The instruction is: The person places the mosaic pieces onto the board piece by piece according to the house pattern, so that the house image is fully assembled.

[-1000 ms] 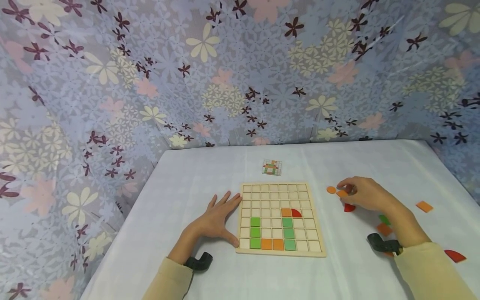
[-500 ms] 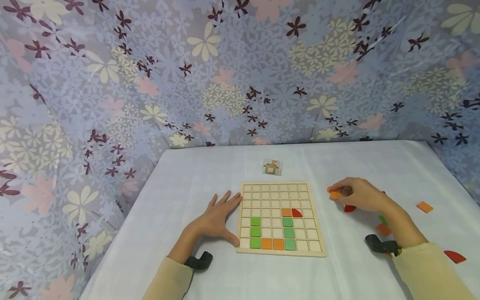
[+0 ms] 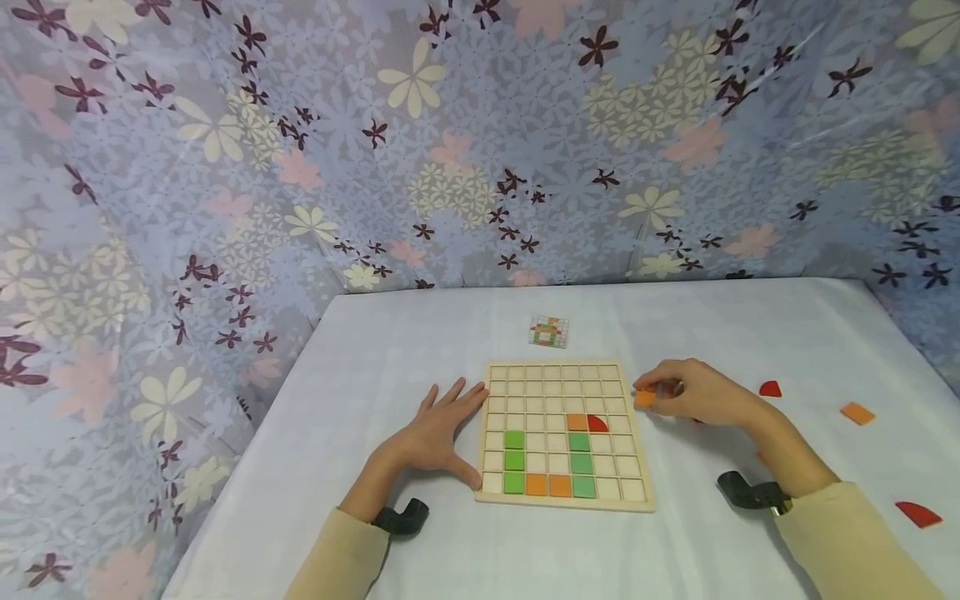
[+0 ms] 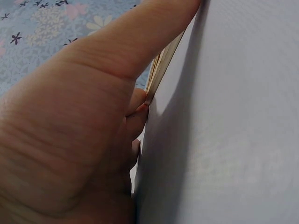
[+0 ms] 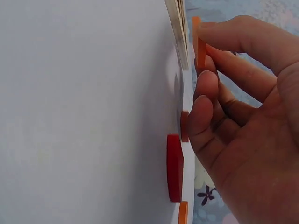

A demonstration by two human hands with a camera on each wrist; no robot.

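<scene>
My right hand [image 3: 701, 393] pinches an orange tile [image 3: 645, 398] between thumb and fingers, just off the right side of the wooden grid board [image 3: 566, 503]. In the right wrist view the orange tile [image 5: 201, 52] is seen edge-on. My left hand [image 3: 431, 443] is spread flat, thumb and fingertips against the board's left side. On the board lie a column of light green squares [image 3: 514, 461], two orange squares [image 3: 548, 484] along the bottom, and darker green squares [image 3: 581, 463]. Above those sit an orange square [image 3: 577, 422] and a red quarter-circle [image 3: 597, 423].
A small pattern card [image 3: 549, 332] lies behind the board. To the right, loose pieces are scattered: a red quarter-circle [image 3: 770, 388], an orange tile [image 3: 858, 413] and another red quarter-circle [image 3: 918, 514]. My right hand and forearm hide other pieces.
My right hand has moved left with the orange tile, from among the loose pieces to the board's right edge. The left hand stays against the board.
</scene>
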